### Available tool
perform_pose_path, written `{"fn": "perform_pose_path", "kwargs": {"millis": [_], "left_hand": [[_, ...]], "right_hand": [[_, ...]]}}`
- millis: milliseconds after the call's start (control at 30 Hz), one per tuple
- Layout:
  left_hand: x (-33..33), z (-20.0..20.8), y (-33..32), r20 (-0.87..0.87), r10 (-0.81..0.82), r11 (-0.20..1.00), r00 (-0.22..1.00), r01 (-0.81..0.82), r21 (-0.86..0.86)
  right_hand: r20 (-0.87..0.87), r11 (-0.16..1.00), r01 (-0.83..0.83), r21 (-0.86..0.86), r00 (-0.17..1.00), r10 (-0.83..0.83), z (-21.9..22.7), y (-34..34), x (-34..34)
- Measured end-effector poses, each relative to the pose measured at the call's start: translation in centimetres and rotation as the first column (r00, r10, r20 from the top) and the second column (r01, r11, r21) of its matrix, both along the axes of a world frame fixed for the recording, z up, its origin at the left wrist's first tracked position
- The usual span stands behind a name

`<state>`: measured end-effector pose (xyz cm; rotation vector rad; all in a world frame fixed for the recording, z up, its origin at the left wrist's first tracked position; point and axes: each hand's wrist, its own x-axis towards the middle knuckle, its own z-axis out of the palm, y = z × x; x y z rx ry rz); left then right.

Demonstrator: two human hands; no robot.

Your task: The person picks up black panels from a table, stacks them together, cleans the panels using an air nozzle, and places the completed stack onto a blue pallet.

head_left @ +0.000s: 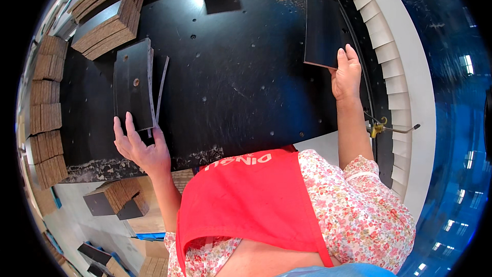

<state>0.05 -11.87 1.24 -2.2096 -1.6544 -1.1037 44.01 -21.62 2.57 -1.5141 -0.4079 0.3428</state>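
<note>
1. Nearest the camera, blue material (pixel 343 271) shows at the lower rim, mostly cut off; a red apron (pixel 246 205) and a floral garment (pixel 353 210) stretch between and below the two forearms.
2. The right hand (pixel 347 74) grasps a dark board (pixel 323 31) at its near right corner, the board reaching away from the fingers. Its far outline almost melts into the black table (pixel 241 107), and the palm side of the hand is hidden.
3. The left hand (pixel 139 146) spans the near end of a dark panel stack (pixel 132 82), fingertips at the near left corner, thumb by the right one. Whether it grips or merely rests, I cannot tell.
4. Just right of that stack, beyond the left thumb, a thin strip (pixel 163 84) slants outward; it is perhaps the edge of another board.
5. Beyond the left hand stands a brown-edged pile (pixel 110 25); farther left, a row of stacks (pixel 46 107) bends into the dark rim.
6. Below the right hand, beside its forearm, sits a small yellow fitting (pixel 378 128), its details too small to read.
</note>
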Motion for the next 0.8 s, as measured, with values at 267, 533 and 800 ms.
{"fn": "perform_pose_path", "kwargs": {"millis": [267, 533, 800], "left_hand": [[0.0, 0.2, 0.1, -0.010, -0.010, 1.000, 1.000, 0.010, -0.006], [0.4, 0.5, -0.1, -0.006, 0.001, 1.000, 1.000, -0.001, -0.026], [0.3, 0.4, 0.1, -0.012, -0.021, 1.000, 1.000, 0.021, -0.008]], "right_hand": [[0.941, 0.947, 0.047, -0.319, -0.106, 0.322, 1.6, -0.6, -1.0], [0.911, 0.912, -0.085, -0.402, -0.140, 0.388, 0.2, -1.0, -1.1], [0.894, 0.898, -0.073, -0.435, -0.153, 0.420, 0.0, -1.2, -0.9]]}}
